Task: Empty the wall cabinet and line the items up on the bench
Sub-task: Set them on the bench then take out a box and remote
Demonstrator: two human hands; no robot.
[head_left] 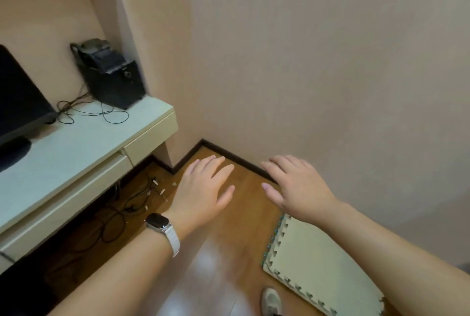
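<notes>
1. Far left there's a dark monitor (17, 102) on the pale desk (76, 153), sitting at the desk's left end, cut off by the frame edge
2. Back right corner of the desk has a black printer-looking box (109, 74) against the wall, thin black cables (94, 112) looped on the desktop just in front of it
3. Under the desk's front edge, more cords (122, 211) tangled on the wood floor (229, 252)
4. Left hand (203, 193) held out palm down over the floor, fingers loosely spread, holding nothing; watch (159, 224) with a white band on that wrist
5. Right hand (297, 188) same deal, palm down, fingers spread, empty, hovering near the dark skirting board (241, 160)
6. Cream foam puzzle mat (318, 264) on the floor under the right forearm, a foot in a pale slipper (272, 300) just beside the mat's near left corner
7. Wall cabinet and its items: nowhere in this view, just bare beige wall (330, 61)
</notes>
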